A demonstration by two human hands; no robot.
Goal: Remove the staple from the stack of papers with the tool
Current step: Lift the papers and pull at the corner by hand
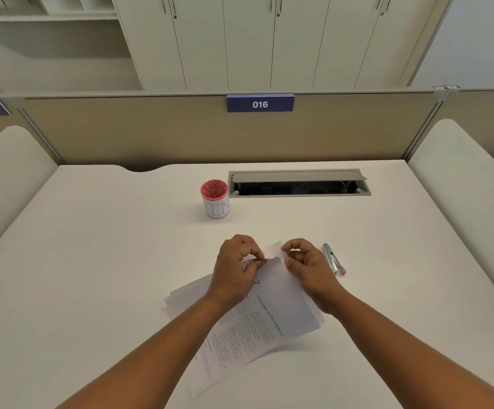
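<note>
Papers (272,314) are lying on the counter (92,261), long axis running diagonally, far corner pinched by the left hand (235,268); the right hand (306,265) is curling narrow beside it. Tool (333,259) is lying right, pink end nearer. Red cup (214,199) is holding pins.

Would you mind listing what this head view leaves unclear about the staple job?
- Staple: hidden or too small; the left hand and right hand cover the corner of the stack of papers.
- Body text on the papers: too small to read.
- Tool: tip details too small.
- Red cup: contents blurred.
</note>
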